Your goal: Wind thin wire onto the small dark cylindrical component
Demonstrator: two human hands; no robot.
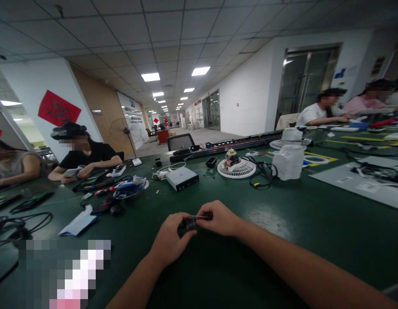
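Note:
Over the green tabletop (218, 266), my left hand (171, 238) grips a small dark cylindrical part (191, 224) between thumb and fingers. Close beside it, my right hand (220, 218) is closed on a thin metal tool (200, 216), held flat along the top of the part. The tool's dark end shows at the right fingers, but its exact kind is too small to tell. Beyond the hands lie a grey disc drive (182, 178) and a round white fan grille (236, 168) with a motor on it.
A white fan housing (288, 162) stands at the right beside black cables (263, 174). Small black trays (211, 162) lie farther back. At left are a folded blue cloth (79, 221), a blue bundle (130, 187) and loose cables. Several people sit around the table.

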